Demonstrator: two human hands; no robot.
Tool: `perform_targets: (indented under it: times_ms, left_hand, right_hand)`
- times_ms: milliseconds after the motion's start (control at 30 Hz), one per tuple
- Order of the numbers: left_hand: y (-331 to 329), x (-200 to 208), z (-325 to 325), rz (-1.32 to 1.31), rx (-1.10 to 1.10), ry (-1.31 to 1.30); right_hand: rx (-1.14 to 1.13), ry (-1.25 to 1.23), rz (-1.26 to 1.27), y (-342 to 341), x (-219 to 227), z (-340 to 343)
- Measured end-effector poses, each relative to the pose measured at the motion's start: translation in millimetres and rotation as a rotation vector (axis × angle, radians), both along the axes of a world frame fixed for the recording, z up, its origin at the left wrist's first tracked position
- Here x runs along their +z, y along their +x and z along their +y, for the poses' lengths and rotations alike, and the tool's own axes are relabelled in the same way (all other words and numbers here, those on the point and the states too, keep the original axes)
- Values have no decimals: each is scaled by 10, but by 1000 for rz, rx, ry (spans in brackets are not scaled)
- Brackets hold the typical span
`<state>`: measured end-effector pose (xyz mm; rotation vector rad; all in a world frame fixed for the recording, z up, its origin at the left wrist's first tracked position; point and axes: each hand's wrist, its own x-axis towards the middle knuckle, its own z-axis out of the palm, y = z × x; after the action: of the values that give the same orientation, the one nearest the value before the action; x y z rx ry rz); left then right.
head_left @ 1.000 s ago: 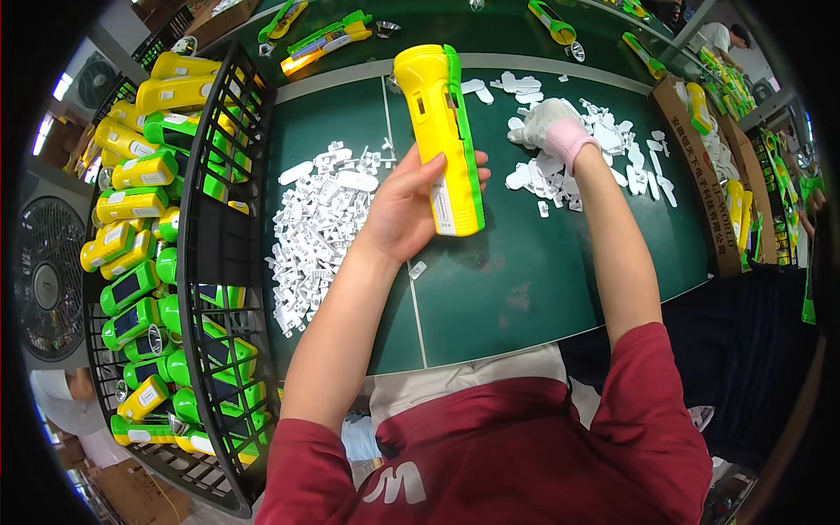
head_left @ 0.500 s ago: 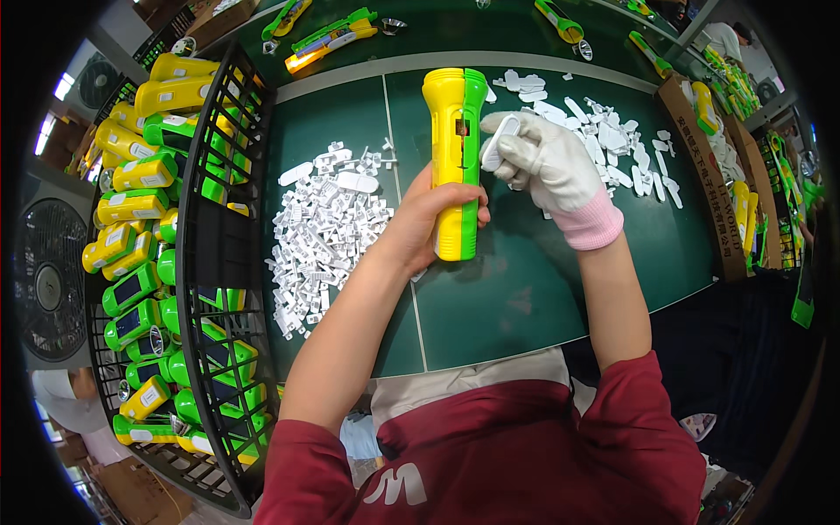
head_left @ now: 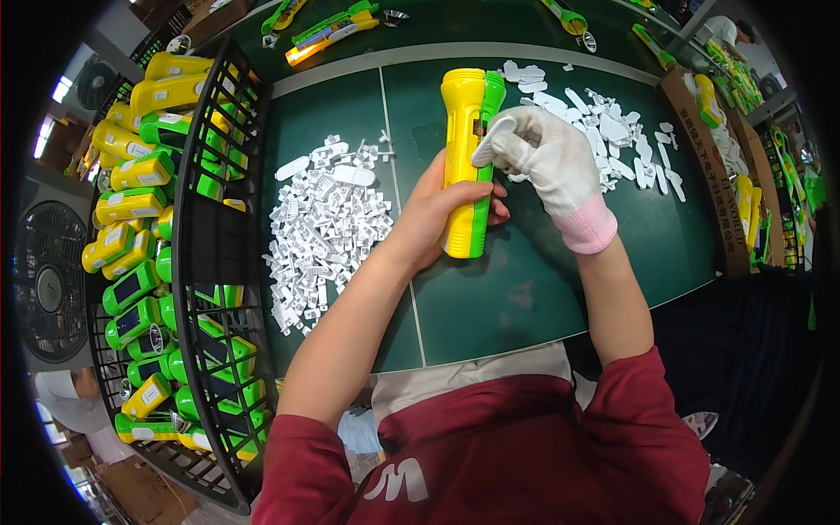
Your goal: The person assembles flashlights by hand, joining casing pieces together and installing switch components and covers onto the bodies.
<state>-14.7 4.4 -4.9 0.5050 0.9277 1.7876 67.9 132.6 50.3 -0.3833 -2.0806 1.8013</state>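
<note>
My bare left hand [head_left: 444,208] is wrapped round the lower body of a yellow and green flashlight [head_left: 464,166], which stands lengthwise over the table with its wide head at the far end. A cut-out shows dark in the flashlight's side. My right hand [head_left: 551,157], in a white glove with a pink cuff, pinches a white oval plastic cover [head_left: 495,142] between thumb and fingers. The cover is tilted and overlaps the flashlight's right side beside the cut-out. Whether it touches the body I cannot tell.
Small white plastic parts [head_left: 324,227] lie heaped on the green table [head_left: 542,297] at left, and white oval covers [head_left: 604,131] lie scattered at right. A black crate [head_left: 197,262] full of flashlights stands on the left. A cardboard box [head_left: 700,157] borders the right side.
The flashlight has shifted slightly right and turned, its head leaning right. My right hand has brought the white cover against or over its side near the cut-out.
</note>
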Motion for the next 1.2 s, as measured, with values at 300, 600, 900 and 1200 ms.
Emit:
perform_targets:
  times_ms: [300, 600, 900, 1200]
  left_hand:
    - [17, 22, -11, 0, 8, 44]
    - [40, 2, -21, 248, 74, -83]
    - [22, 30, -24, 281, 133, -79]
    - [6, 18, -62, 295, -13, -62]
  right_hand:
    - [4, 109, -58, -13, -33, 35]
    - [19, 219, -111, -10, 52, -7]
    - [-229, 791, 51, 21, -25, -98]
    - [-259, 672, 23, 56, 181, -19]
